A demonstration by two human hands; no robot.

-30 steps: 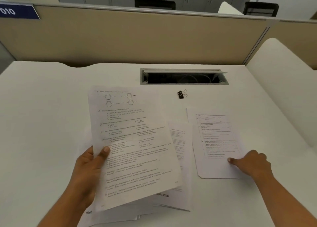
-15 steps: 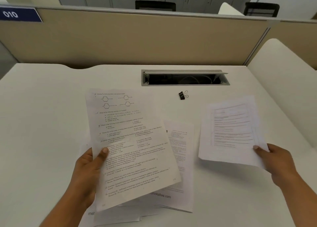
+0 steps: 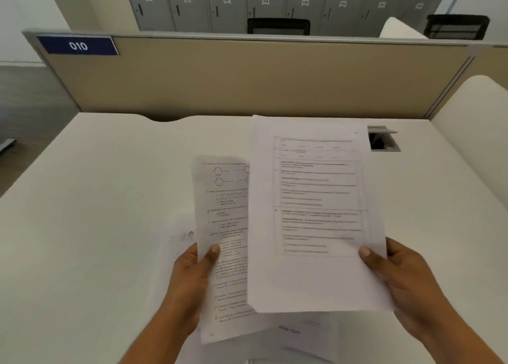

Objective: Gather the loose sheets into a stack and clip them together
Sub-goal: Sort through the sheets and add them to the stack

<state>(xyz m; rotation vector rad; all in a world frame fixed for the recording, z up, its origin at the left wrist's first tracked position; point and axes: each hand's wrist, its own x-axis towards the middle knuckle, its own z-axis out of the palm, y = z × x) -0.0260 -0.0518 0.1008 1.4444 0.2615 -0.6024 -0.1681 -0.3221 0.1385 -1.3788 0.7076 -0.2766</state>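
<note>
My left hand (image 3: 192, 284) grips a printed sheet with chemistry drawings (image 3: 222, 226) by its left edge, thumb on top. My right hand (image 3: 395, 273) holds a second sheet with a boxed table of text (image 3: 316, 212) by its lower right edge. This second sheet overlaps the right part of the first one, raised above the white desk (image 3: 96, 226). More loose sheets (image 3: 297, 333) lie on the desk below both hands. The binder clip is hidden behind the raised paper.
A cable slot with a grey lid (image 3: 383, 139) is set into the desk at the back, partly covered by the sheet. A beige partition (image 3: 247, 80) with a blue "010" label (image 3: 78, 45) closes the far edge. Another white desk (image 3: 478, 121) adjoins on the right.
My right hand has lifted its sheet off the desk and carried it left, over the sheet in my left hand. The view has shifted, and the binder clip is now covered.
</note>
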